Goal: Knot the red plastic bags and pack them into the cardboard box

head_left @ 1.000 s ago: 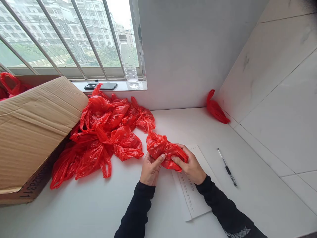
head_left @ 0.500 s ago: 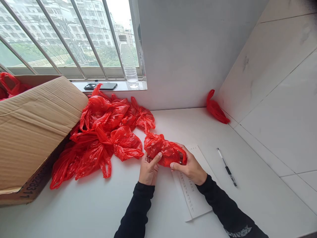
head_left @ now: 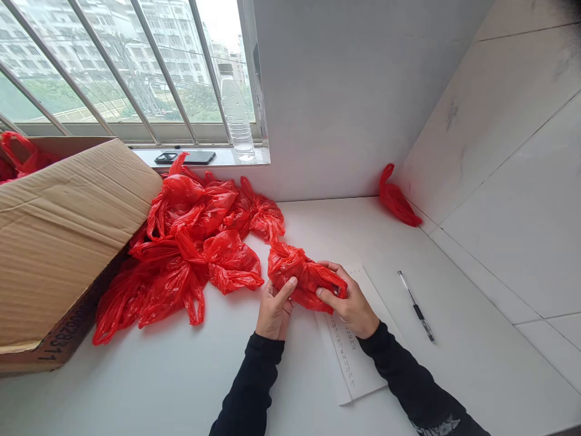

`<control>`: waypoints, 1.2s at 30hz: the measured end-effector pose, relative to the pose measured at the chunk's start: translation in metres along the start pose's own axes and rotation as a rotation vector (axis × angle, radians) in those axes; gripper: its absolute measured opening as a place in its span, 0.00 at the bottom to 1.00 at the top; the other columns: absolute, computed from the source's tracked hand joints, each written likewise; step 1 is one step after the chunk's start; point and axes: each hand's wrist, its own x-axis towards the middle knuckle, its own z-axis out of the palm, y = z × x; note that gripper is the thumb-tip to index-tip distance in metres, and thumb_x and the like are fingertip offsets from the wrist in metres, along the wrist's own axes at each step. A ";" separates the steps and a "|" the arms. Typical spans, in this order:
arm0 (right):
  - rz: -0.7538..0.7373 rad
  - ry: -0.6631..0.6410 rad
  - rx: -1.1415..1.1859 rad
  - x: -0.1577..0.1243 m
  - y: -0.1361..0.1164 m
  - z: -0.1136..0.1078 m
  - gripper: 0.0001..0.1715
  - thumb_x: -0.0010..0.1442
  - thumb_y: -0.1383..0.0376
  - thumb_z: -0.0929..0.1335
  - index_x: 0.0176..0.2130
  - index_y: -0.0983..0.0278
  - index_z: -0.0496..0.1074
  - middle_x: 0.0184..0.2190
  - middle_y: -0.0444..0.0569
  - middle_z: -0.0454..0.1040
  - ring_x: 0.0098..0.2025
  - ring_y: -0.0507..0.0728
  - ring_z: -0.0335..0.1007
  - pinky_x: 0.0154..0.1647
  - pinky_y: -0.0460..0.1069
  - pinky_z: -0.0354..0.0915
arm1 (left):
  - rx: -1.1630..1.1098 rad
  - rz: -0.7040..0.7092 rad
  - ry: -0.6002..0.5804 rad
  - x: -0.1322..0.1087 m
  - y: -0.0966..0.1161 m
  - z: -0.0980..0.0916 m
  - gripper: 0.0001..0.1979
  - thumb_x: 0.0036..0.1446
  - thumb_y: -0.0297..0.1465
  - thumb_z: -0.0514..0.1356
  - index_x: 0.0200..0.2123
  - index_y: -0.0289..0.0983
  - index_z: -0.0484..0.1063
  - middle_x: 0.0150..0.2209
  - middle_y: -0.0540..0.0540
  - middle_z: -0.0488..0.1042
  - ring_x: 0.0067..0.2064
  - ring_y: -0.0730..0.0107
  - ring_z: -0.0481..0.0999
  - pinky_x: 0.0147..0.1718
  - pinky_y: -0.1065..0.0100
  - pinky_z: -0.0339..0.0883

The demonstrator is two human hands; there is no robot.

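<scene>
A knotted red plastic bag (head_left: pixel 302 275) is held between both hands, above the table. My left hand (head_left: pixel 275 306) grips its left underside, thumb on top. My right hand (head_left: pixel 349 300) is closed on its right end by the loop handle, thumb pressing from the front. What the bag contains is hidden. Just left lies a heap of similar red bags (head_left: pixel 200 242), several of them tied. Partly under my right hand and forearm is a paper sheet (head_left: pixel 358 357) with handwritten columns.
A large cardboard box (head_left: pixel 77 224) with more red bags inside stands at the left. A pen (head_left: pixel 416 309) lies right of the paper. One red bag (head_left: pixel 398 203) rests in the far right corner. On the windowsill are a phone (head_left: pixel 195 158) and a clear water bottle (head_left: pixel 237 118).
The held bag has shifted slightly right. My right thumb has moved up onto the bag near its handle. The heap, paper and pen stay where they were.
</scene>
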 end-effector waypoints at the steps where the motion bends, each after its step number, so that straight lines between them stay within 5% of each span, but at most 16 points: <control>1: 0.009 -0.013 0.011 0.000 0.000 0.000 0.26 0.58 0.59 0.72 0.54 0.57 0.66 0.46 0.48 0.76 0.50 0.60 0.74 0.53 0.55 0.69 | -0.008 0.007 0.007 0.000 0.000 0.000 0.24 0.47 0.30 0.71 0.49 0.37 0.73 0.49 0.40 0.78 0.50 0.52 0.78 0.47 0.57 0.75; 10: 0.155 -0.030 0.101 -0.001 0.000 -0.001 0.34 0.65 0.41 0.58 0.59 0.57 0.64 0.43 0.53 0.77 0.45 0.63 0.76 0.39 0.56 0.73 | -0.066 -0.003 0.030 -0.001 0.007 -0.003 0.20 0.44 0.25 0.70 0.43 0.40 0.76 0.41 0.48 0.80 0.45 0.59 0.79 0.47 0.61 0.73; 16: 0.159 -0.127 0.216 0.004 0.008 -0.004 0.26 0.62 0.50 0.69 0.54 0.61 0.72 0.43 0.51 0.78 0.46 0.60 0.75 0.50 0.56 0.69 | -0.065 -0.108 -0.117 -0.006 0.008 -0.003 0.16 0.46 0.28 0.68 0.41 0.38 0.76 0.39 0.45 0.79 0.44 0.57 0.79 0.45 0.61 0.74; 21: 0.101 -0.045 0.285 0.006 0.007 -0.005 0.31 0.54 0.56 0.76 0.55 0.60 0.71 0.45 0.52 0.78 0.47 0.61 0.74 0.48 0.57 0.70 | -0.003 -0.113 -0.122 -0.006 0.005 -0.004 0.20 0.48 0.34 0.69 0.45 0.39 0.75 0.44 0.42 0.78 0.48 0.52 0.78 0.47 0.57 0.73; 27: 0.133 -0.011 0.313 0.004 0.005 -0.004 0.21 0.61 0.51 0.69 0.49 0.59 0.71 0.42 0.50 0.78 0.43 0.59 0.75 0.39 0.52 0.71 | 0.055 -0.074 -0.091 -0.005 0.005 -0.002 0.15 0.43 0.27 0.68 0.38 0.38 0.75 0.37 0.46 0.79 0.44 0.56 0.78 0.44 0.61 0.72; 32: 0.234 -0.050 0.355 0.005 0.006 -0.004 0.27 0.62 0.51 0.70 0.56 0.58 0.66 0.39 0.48 0.78 0.40 0.56 0.74 0.37 0.49 0.70 | 0.088 -0.119 -0.108 -0.006 0.005 -0.002 0.13 0.39 0.23 0.67 0.32 0.37 0.73 0.29 0.49 0.77 0.32 0.67 0.75 0.35 0.68 0.70; 36: 0.266 -0.089 0.398 0.004 0.009 -0.005 0.25 0.63 0.51 0.68 0.54 0.61 0.70 0.38 0.48 0.78 0.37 0.55 0.73 0.37 0.49 0.68 | 0.117 -0.139 -0.139 -0.007 0.005 -0.002 0.13 0.40 0.24 0.68 0.32 0.36 0.74 0.30 0.48 0.77 0.32 0.67 0.76 0.35 0.68 0.69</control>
